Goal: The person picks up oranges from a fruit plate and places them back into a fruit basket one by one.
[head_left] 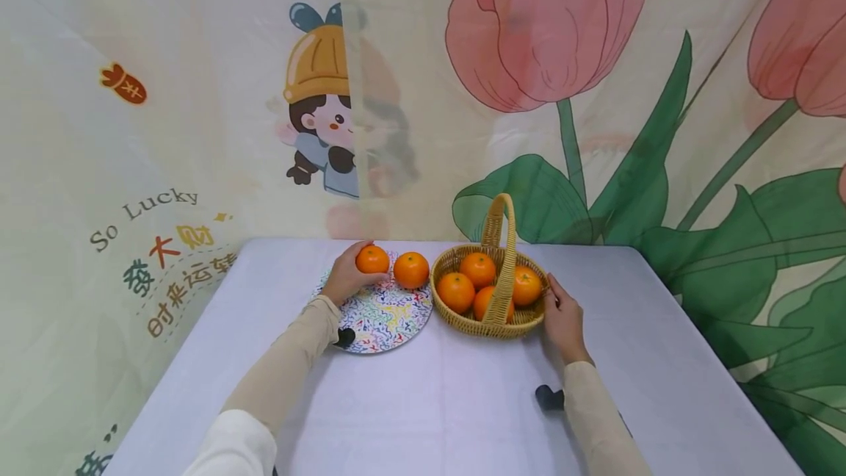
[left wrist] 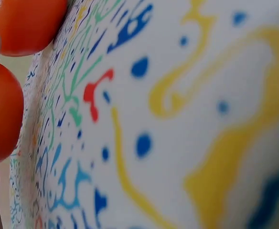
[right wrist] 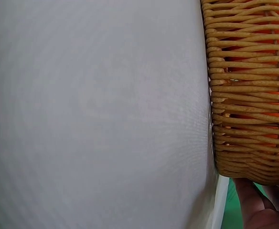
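Observation:
My left hand (head_left: 348,275) grips an orange (head_left: 373,259) between thumb and fingers at the far left of a round plate (head_left: 390,322) with a colourful squiggle pattern. In the left wrist view that held orange (left wrist: 3,114) appears at the left edge, just above the plate surface or on it; I cannot tell which. A second orange (head_left: 411,270) lies on the plate to its right. My right hand (head_left: 565,320) holds the right side of a woven basket (head_left: 456,322) with a tall handle. Several oranges (head_left: 477,270) sit inside the basket. In the right wrist view its fingers (right wrist: 248,198) touch the wicker.
A white cloth covers the table (head_left: 423,410). The basket stands close against the plate's right side. Behind the table's far edge hangs a printed curtain (head_left: 410,94) with tulips and a cartoon figure. Black wrist-camera parts (head_left: 548,397) show by both forearms.

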Available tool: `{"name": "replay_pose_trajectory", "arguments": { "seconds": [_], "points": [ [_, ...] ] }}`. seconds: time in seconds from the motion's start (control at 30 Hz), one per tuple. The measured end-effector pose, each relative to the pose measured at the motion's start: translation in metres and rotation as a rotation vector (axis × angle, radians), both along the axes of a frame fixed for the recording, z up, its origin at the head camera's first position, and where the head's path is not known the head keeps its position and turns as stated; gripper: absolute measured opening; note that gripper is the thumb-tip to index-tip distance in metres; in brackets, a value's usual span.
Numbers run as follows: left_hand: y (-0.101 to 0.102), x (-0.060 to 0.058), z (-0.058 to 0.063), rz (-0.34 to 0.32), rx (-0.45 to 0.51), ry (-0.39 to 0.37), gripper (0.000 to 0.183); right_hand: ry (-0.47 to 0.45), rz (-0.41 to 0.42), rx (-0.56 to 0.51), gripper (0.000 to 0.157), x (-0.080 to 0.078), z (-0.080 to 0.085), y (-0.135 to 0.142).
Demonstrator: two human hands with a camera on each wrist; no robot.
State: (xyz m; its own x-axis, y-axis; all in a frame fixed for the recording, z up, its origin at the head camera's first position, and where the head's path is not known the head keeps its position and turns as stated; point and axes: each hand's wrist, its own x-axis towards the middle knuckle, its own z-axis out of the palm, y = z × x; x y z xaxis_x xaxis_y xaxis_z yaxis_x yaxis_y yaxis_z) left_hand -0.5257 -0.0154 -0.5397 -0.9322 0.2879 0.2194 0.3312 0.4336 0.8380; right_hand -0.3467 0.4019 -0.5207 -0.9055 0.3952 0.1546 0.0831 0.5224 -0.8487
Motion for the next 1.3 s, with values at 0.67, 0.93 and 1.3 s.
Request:
{"name": "replay_pose_trajectory", "arguments": {
  "seconds": [0.67, 0.93, 1.3],
  "points": [
    [0.025, 0.017, 0.048, -0.106, 0.022, 0.148, 0.084, 0.010, -0.025, 0.013, 0.046, 0.013, 0.000, 0.011],
    [0.051, 0.028, 0.062, -0.146, 0.072, 0.130, 0.079, -0.005, -0.009, -0.005, 0.047, 0.011, 0.002, 0.006],
    [0.096, 0.042, 0.076, -0.183, 0.070, 0.117, 0.080, 0.009, 0.007, 0.001, 0.047, 0.008, 0.004, -0.001]
  ]
}}
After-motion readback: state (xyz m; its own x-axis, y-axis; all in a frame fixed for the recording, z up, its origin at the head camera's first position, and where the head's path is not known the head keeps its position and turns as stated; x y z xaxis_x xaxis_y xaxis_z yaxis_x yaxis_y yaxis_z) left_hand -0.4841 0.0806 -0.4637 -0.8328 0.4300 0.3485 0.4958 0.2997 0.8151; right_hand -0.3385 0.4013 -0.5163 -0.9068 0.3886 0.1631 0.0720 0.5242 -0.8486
